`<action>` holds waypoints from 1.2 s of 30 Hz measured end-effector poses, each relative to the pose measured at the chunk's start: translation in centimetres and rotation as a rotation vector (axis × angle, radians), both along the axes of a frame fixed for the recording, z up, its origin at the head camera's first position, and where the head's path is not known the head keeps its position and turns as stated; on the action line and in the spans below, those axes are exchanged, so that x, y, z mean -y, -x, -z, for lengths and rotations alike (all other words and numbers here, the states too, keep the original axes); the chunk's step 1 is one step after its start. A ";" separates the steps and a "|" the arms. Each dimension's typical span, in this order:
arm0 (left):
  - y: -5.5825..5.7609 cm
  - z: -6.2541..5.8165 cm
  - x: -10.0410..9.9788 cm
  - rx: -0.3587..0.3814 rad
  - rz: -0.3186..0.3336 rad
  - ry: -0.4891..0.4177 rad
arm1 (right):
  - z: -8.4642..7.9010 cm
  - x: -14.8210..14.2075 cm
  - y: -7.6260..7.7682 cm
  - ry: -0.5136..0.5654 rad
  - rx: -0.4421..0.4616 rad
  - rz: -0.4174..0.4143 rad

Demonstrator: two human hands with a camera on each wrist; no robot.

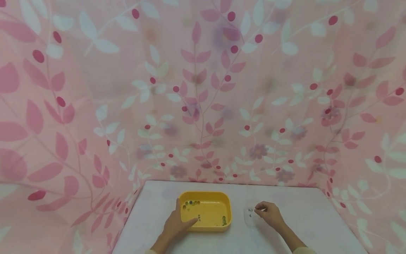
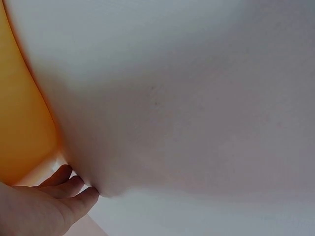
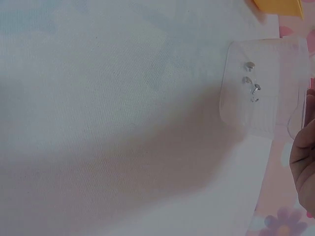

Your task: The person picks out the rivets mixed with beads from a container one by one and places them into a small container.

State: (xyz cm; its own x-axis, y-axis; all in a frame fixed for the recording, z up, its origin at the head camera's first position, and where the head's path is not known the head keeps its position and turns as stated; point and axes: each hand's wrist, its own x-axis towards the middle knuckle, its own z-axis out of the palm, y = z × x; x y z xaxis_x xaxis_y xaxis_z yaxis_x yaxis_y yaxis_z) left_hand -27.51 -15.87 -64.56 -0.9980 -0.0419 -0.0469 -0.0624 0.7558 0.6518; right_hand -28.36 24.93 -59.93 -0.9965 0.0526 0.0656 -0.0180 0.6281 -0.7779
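Observation:
A yellow tray (image 1: 206, 228) stands on the white table with small round, glassy green and dark pieces (image 1: 192, 203) in it. My left hand (image 1: 175, 220) holds its near left corner, the thumb over the rim and the fingers outside along the wall. In the left wrist view those fingers (image 2: 74, 194) reach down beside the tray, close to the tabletop. To the right is a clear plastic container (image 3: 236, 108) with several small shiny metal pieces (image 3: 251, 81) inside. My right hand (image 1: 270, 213) has its fingertips together at this container's rim and appears to pinch it; the contact is partly hidden.
The white table (image 1: 285, 194) has rounded far corners. A pink curtain (image 1: 203, 106) with leaf and flower prints hangs behind it and on both sides. The clear container is a short distance right of the yellow tray.

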 end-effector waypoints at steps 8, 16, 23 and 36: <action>0.1 0.4 0.0 0.026 -0.008 -0.004 | 0.3 0.0 0.0 -0.049 -0.014 0.012; 0.3 0.4 0.0 0.029 -0.015 -0.011 | 0.2 0.1 0.0 -0.072 -0.024 -0.002; 0.3 0.4 -0.2 0.040 -0.021 -0.010 | 0.4 0.0 0.1 -0.078 -0.029 -0.003; 0.4 0.5 -0.2 0.069 -0.045 -0.001 | 0.8 0.1 -0.1 -0.085 -0.015 -0.015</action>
State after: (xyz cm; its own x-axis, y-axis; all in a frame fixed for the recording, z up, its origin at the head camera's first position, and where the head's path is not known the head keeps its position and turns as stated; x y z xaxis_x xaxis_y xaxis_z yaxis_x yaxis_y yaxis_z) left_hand -27.94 -15.71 -65.09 -0.9895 -0.0864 -0.1158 -0.1411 0.7503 0.6458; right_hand -28.28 24.82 -60.70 -0.9959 0.0317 0.0843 -0.0391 0.6914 -0.7214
